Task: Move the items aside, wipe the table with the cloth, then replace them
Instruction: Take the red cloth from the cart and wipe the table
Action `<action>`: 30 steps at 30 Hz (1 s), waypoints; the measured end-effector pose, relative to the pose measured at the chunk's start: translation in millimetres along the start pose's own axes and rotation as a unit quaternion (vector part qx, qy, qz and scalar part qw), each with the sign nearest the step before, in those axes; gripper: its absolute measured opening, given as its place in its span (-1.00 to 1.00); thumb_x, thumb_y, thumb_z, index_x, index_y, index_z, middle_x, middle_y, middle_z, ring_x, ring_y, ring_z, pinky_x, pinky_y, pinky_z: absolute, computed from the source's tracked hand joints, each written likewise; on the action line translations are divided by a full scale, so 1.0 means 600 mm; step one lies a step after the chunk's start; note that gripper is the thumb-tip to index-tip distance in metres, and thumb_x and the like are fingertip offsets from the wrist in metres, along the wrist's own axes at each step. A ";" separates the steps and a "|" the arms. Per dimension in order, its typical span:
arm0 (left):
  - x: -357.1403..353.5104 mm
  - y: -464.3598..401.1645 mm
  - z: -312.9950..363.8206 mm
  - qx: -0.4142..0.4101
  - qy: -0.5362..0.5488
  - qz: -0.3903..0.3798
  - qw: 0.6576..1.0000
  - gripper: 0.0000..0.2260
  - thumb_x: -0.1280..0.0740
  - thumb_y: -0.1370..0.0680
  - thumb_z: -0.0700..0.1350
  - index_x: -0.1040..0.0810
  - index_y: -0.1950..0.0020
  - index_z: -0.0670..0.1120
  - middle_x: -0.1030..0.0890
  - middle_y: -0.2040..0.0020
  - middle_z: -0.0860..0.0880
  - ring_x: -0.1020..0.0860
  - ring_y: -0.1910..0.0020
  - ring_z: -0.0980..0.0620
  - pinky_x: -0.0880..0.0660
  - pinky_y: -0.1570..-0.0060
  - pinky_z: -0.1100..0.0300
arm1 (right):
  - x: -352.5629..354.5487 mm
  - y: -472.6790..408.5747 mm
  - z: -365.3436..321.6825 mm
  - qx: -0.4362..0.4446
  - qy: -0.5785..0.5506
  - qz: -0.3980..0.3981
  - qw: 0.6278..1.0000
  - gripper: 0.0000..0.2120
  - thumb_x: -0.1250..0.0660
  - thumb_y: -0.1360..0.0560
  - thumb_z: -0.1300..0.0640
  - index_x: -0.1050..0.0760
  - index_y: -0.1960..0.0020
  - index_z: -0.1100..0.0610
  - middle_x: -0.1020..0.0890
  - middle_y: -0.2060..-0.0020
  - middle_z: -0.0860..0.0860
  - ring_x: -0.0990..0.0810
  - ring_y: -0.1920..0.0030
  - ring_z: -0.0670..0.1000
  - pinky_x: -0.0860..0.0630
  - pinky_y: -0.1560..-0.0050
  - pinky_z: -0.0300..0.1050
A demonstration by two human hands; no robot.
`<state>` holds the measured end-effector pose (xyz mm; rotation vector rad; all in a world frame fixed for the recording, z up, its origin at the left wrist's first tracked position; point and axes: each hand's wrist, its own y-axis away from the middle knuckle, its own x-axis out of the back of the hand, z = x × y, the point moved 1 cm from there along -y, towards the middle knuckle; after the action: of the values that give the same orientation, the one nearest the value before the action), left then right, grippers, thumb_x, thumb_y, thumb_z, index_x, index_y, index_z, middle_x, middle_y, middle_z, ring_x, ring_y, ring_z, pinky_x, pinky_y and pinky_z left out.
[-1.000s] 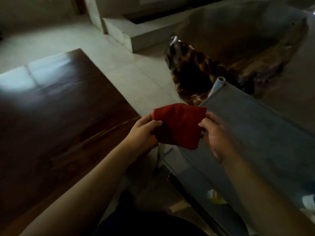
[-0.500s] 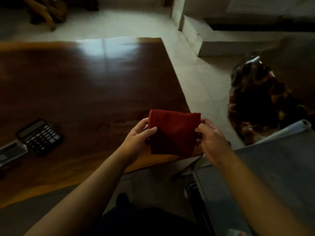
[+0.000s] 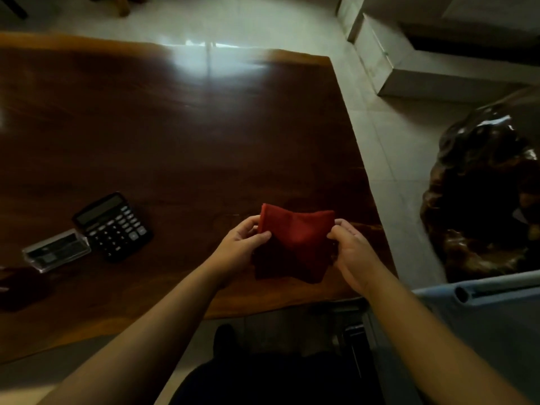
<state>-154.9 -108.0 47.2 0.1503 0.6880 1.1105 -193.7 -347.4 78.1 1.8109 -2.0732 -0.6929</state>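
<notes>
Both hands hold a folded red cloth [image 3: 295,238] at centre frame, above the near right part of the dark wooden table [image 3: 190,135]. Left hand [image 3: 238,249] pinches the cloth's left edge, thumb on top, fingers curled under. Right hand [image 3: 355,252] pinches the right edge the same way. Cloth hangs slack between them; cannot tell if it touches the table. Black calculator [image 3: 112,226] lies on the table at left of frame, a clear plastic case [image 3: 57,249] just beside it, lower left. Pale tiled floor [image 3: 388,147] right of the table.
</notes>
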 end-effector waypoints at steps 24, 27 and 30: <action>0.099 -0.085 -0.081 0.097 -0.492 0.377 0.778 -0.34 -0.46 -0.50 0.13 -0.32 -0.53 0.02 -0.42 -0.45 -0.09 -0.41 -0.41 -0.10 -0.45 -0.29 -0.05 | 0.050 -0.320 0.097 0.149 0.551 0.026 0.821 -0.35 -0.21 -0.62 -0.13 -0.10 -0.61 0.06 -0.09 -0.62 0.10 0.07 -0.60 0.12 0.01 -0.54 0.17; 0.126 -0.035 -0.099 0.116 -0.536 0.399 0.735 -0.17 -0.48 -0.42 0.25 -0.25 -0.57 -0.04 -0.37 -0.48 -0.12 -0.33 -0.47 -0.13 -0.40 -0.36 -0.12 | 0.038 -0.334 0.129 0.132 0.612 0.010 0.780 -0.30 -0.04 -0.61 -0.30 0.04 -0.64 -0.04 0.03 -0.64 0.07 0.19 -0.60 0.12 0.25 -0.51 0.15; 0.153 -0.007 -0.122 0.159 -0.567 0.388 0.709 0.00 -0.44 -0.34 0.40 -0.14 -0.61 -0.05 -0.24 -0.57 -0.14 -0.17 -0.56 -0.15 -0.31 -0.43 -0.18 | 0.035 -0.343 0.159 0.112 0.664 0.024 0.739 -0.28 0.10 -0.58 -0.36 0.13 -0.64 -0.08 0.10 -0.64 0.07 0.24 -0.60 0.13 0.30 -0.53 0.18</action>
<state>-170.1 -46.6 -52.3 1.4137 -0.3975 1.3910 -74.5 -371.3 -114.2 1.4955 -1.1367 0.7775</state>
